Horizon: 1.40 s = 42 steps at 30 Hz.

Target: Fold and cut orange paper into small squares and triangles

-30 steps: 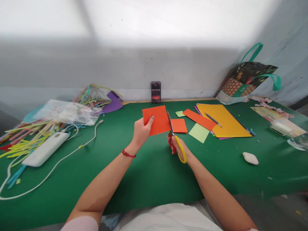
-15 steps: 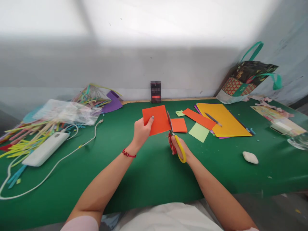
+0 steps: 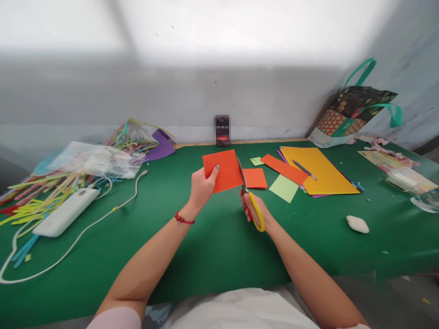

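Observation:
An orange-red sheet of paper (image 3: 224, 170) is pinched in my left hand (image 3: 202, 186), thumb on its face, and held above the green table. My right hand (image 3: 252, 206) grips scissors (image 3: 258, 212) with yellow and red handles. Their blades point away from me along the right edge of the sheet; whether they touch the paper I cannot tell. Just behind the blades lies a smaller orange paper piece (image 3: 255, 178). An orange strip (image 3: 284, 169) and a pale green square (image 3: 284, 188) lie to the right, with a small folded green paper (image 3: 256, 161) beyond.
At right are a yellow paper stack (image 3: 329, 176) with a pen (image 3: 303, 169), a white case (image 3: 357, 224) and a bag (image 3: 353, 114). A phone (image 3: 222, 131) leans on the wall. A white power bank (image 3: 66, 212), its cable and colourful strips (image 3: 32, 201) lie left.
Almost nothing differs. Both hands, the sheet and the scissors keep nearly the same place, and the view has shifted very slightly.

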Available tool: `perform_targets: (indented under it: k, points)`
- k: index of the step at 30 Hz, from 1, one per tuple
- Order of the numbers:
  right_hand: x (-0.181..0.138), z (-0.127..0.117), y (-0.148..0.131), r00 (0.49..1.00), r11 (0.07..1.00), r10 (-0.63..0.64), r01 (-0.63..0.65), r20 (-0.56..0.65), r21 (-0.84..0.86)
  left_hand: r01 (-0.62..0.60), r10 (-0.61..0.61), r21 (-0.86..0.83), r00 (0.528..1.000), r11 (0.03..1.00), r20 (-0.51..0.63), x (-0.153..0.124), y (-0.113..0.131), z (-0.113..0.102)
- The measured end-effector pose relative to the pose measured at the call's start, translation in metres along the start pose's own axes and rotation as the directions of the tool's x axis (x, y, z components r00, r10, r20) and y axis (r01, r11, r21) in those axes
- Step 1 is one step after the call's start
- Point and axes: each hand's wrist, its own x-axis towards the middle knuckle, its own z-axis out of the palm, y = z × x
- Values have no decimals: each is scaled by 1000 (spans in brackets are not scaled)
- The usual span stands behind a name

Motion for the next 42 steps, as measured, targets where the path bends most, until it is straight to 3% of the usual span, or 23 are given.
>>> perform_targets:
  k: [12,24,42]
  points:
    - [-2,-1,-4,1000,1000,0,0,-10,-31,4,-3,28,1000,1000,-8,1,-1,-1]
    - [7,-2,13,991,995,-90,86,98,43,-24,24,4,1000,1000,6,2,-2,-1]
    - [6,-2,11,994,996,-88,88,60,2,13,-13,1,999,1000,35,1,0,-2]
